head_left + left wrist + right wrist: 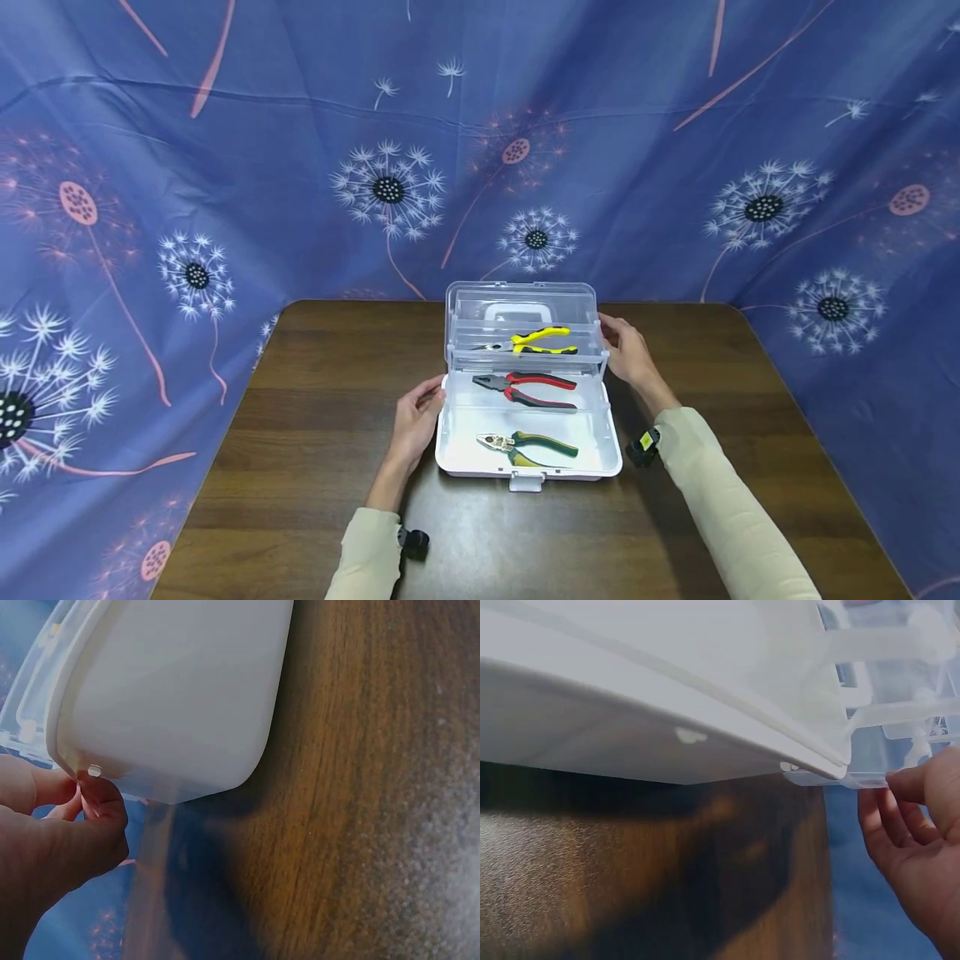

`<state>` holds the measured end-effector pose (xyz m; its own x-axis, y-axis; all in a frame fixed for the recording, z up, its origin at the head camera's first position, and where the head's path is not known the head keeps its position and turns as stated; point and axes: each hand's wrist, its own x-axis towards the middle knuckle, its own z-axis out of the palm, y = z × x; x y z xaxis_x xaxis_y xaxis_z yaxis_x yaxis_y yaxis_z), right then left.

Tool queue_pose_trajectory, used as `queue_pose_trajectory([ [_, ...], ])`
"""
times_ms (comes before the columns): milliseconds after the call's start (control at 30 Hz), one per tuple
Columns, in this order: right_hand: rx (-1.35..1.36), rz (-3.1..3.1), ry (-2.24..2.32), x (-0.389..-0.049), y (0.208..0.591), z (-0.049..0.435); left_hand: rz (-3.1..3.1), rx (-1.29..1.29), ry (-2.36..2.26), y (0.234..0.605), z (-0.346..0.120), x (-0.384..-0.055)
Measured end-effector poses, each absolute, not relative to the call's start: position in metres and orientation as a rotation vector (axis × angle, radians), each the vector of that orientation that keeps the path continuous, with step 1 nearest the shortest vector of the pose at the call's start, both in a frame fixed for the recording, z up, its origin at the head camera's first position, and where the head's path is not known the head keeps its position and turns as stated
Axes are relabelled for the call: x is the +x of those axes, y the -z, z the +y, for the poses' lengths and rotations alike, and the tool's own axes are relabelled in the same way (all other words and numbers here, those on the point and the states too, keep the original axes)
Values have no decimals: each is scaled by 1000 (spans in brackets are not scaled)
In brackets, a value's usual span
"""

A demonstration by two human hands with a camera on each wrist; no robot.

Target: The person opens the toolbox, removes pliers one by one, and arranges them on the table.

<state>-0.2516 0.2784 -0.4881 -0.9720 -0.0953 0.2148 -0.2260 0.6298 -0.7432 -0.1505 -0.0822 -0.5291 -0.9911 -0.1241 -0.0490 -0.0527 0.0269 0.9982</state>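
Note:
A white toolbox [528, 454] with a clear lid [465, 300] stands open on the wooden table. Inside, yellow-and-black long-nose pliers [532, 340] lie in a raised clear tray. Below them are red-and-black pliers [525, 388], and green-and-yellow pliers [528, 448] lie nearest the front. At the left side my left hand [415, 421] pinches the box's rim near a back corner, thumb against curled fingers, as the left wrist view shows. My right hand [628, 354] holds the edge of the clear lid at the back right, with the thumb above and the fingers below in the right wrist view.
The brown table [322, 467] extends on both sides of the box and in front of it. A white latch [527, 482] sticks out at the box's front. Behind the table hangs a blue dandelion-print cloth [285, 183].

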Motion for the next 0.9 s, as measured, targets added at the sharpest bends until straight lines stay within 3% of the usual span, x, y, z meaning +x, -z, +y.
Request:
queue_pose_trajectory([
  [900,191,-2896,-1395,-262,499,281,-2138,120,2180,532,-85,-148],
])
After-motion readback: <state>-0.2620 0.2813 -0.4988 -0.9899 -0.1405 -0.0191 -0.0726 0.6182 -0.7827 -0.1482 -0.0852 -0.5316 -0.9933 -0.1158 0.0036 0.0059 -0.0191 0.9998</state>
